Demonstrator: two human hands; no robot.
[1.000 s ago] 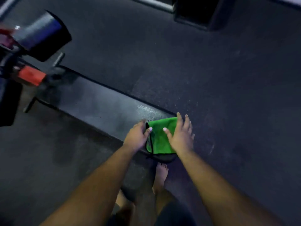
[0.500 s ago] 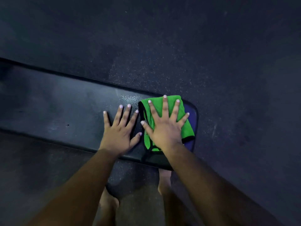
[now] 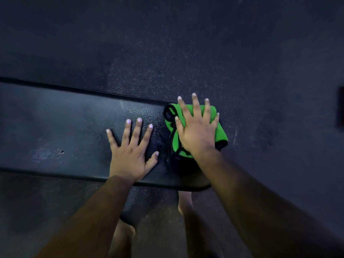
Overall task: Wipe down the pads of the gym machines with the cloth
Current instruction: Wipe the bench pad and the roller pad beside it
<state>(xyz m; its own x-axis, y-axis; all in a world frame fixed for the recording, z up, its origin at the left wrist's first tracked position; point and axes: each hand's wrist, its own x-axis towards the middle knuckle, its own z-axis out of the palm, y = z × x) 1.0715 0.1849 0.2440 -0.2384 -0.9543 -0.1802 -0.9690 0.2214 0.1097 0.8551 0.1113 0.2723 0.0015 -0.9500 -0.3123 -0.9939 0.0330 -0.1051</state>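
A long black bench pad (image 3: 65,131) runs from the left edge to the middle of the view. A folded green cloth (image 3: 220,133) with black trim lies on the pad's right end. My right hand (image 3: 197,131) presses flat on the cloth with its fingers spread, covering most of it. Beside it, my left hand (image 3: 130,148) rests flat on the bare pad, fingers spread, just left of the cloth.
Dark speckled rubber floor (image 3: 186,53) surrounds the bench. My bare feet (image 3: 184,202) stand on the floor under the pad's near edge. A dark object (image 3: 340,108) shows at the right edge.
Both hands went from holding the cloth's edges to lying flat, the right on the cloth and the left on the pad. The view dropped closer, and the cloth bunched slightly.
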